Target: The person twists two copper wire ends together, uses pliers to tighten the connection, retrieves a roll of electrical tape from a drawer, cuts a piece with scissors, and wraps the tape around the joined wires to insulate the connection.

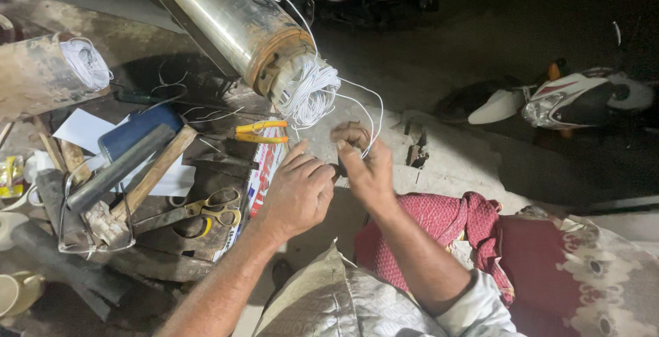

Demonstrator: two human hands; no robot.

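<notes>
A long metal cylinder (226, 14) lies tilted from the top toward the centre, with a bundle of white wires (309, 93) spilling from its rusty end. My right hand (364, 165) pinches a loop of white wire (374, 121) that comes from that bundle. Close beside it on the left, my left hand (298, 189) has its fingers curled toward the same spot; what it grips is hidden behind the fingers.
Yellow-handled pliers (261, 132), scissors (206, 210), a wooden-handled hammer (147, 179) and a metal bar (117, 169) lie on a cluttered bench at left. A second cylinder with white winding (51, 69) is far left. A red cloth (439, 217) covers my lap. A scooter (570, 100) stands at right.
</notes>
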